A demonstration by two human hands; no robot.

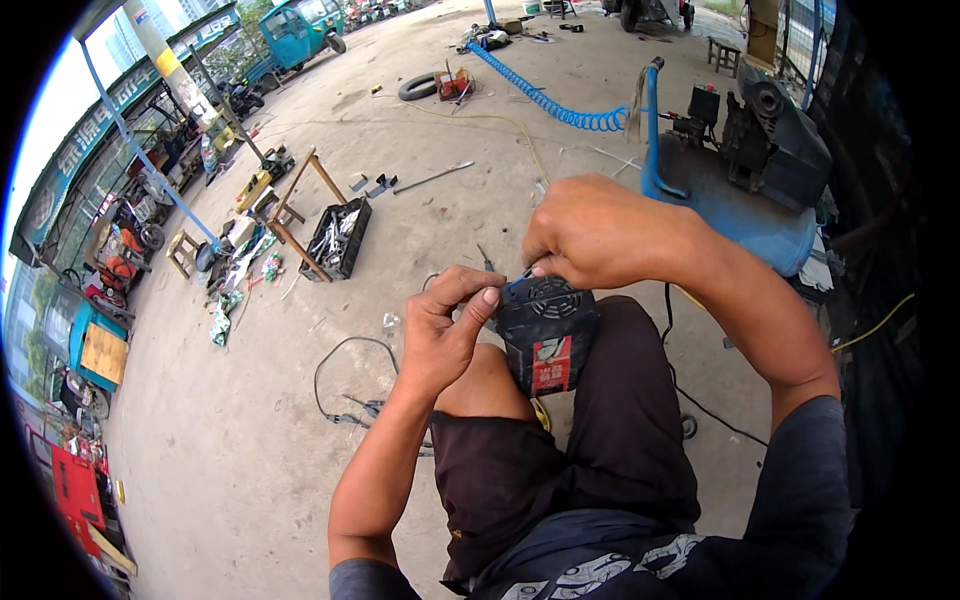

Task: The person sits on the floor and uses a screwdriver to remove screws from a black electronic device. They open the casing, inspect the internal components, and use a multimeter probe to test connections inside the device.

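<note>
Between my knees sits a black boxy device [518, 345] with a round slotted grille on top and a red label on its front. Just above its top edge, my left hand [448, 325] is closed in a pinch, thumb against fingers, on one end of a thin blue wire [519, 279]. My right hand [590, 230] reaches in from the right with its fingers curled down, pinching the wire's other end. Its fingertips are partly hidden, so any small part inside them cannot be made out. Both hands are close together, a short gap of wire between them.
Grey cables with clamps [360, 408] lie on the concrete to the left. A black crate of tools [340, 240] stands beyond them. At the right is a blue air compressor [735, 205] with a coiled blue hose [545, 105]. A black cable [715, 405] runs along the floor.
</note>
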